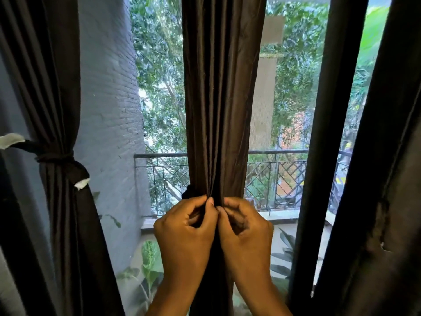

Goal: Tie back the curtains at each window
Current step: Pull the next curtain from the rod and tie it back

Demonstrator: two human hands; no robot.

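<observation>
A dark brown middle curtain [222, 99] hangs gathered in front of the window. My left hand [185, 233] and my right hand [247, 231] meet at its front at waist height, fingers pinched on a dark tie band [187, 194] that shows at the curtain's left edge. The band's front part is hidden by my fingers. To the left, another dark curtain [57, 92] is bound by a knotted dark tie-back [57, 156] with white ends. A third dark curtain [391, 179] hangs loose at the right edge.
A dark window frame post [323, 133] stands right of the middle curtain. Beyond the mesh screen lie a balcony railing [273, 153], a grey brick wall [111, 110], potted leafy plants [148, 258] and trees.
</observation>
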